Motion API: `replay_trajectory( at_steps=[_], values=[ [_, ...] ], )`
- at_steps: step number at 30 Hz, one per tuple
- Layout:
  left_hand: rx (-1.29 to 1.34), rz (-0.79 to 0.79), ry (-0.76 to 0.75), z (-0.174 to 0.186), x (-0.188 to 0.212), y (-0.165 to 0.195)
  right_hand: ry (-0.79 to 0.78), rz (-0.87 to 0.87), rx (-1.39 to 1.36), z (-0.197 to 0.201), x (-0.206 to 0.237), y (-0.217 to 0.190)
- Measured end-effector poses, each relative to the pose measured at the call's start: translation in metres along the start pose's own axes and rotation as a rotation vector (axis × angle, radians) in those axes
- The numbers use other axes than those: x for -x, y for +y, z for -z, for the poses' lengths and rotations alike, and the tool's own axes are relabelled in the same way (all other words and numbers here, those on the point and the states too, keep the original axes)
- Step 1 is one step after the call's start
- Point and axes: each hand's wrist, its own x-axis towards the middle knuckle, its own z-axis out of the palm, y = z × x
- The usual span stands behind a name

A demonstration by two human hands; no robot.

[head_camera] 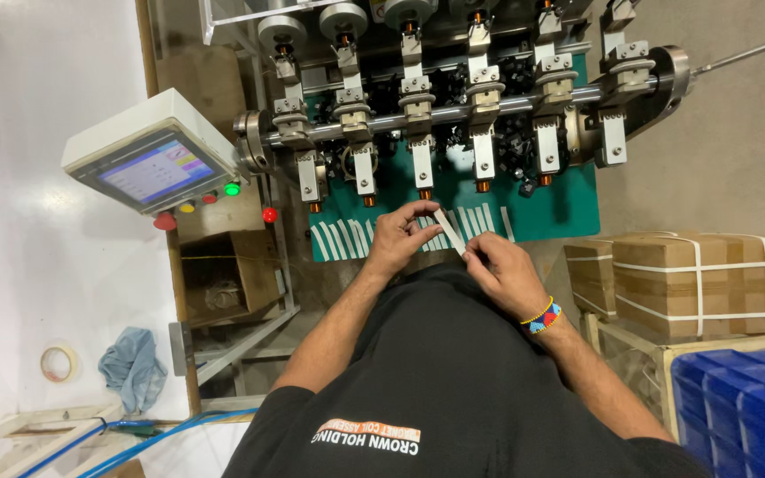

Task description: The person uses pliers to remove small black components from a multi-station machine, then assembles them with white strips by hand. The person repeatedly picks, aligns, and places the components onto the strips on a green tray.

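Both hands (405, 235) (502, 270) pinch white strip (450, 232), probably tape.

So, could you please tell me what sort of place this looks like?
Probably a factory floor, at a coil-winding station: a multi-spindle machine with a touchscreen panel, strapped cartons beside it, and both hands holding a white strip.

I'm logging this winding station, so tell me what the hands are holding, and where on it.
A white strip, held between both hands: the left hand pinches its upper end, the right hand its lower end.
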Motion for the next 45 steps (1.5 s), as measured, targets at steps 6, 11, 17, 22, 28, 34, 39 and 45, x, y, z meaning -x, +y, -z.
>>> replay_trajectory(
  at_steps=[6,11,17,22,28,34,39,45],
  values=[
    [0.611,0.034,-0.136,0.001,-0.001,-0.01,0.093,0.131,0.118,-0.001,-0.004,-0.01],
    [0.809,0.397,-0.299,-0.004,0.005,-0.003,0.121,0.193,0.194,-0.004,-0.019,0.023],
    [1.214,0.466,-0.487,-0.02,0.003,0.005,0.157,0.379,0.182,-0.001,-0.035,0.051],
    [0.598,0.196,-0.281,-0.034,0.0,0.007,0.228,0.374,0.147,0.009,-0.047,0.075],
    [-0.384,-0.124,-0.081,-0.063,-0.009,0.03,-0.209,-0.167,-0.359,0.048,-0.05,0.115],
    [-0.466,-0.259,-0.033,-0.103,-0.016,0.047,-0.227,-0.083,-0.132,0.075,-0.053,0.112],
    [-0.409,-0.199,0.096,-0.132,-0.023,0.044,-0.036,0.222,0.208,0.095,-0.042,0.088],
    [0.074,0.087,0.02,-0.168,-0.038,-0.003,-0.153,0.342,0.259,0.109,-0.025,0.115]
  ],
)
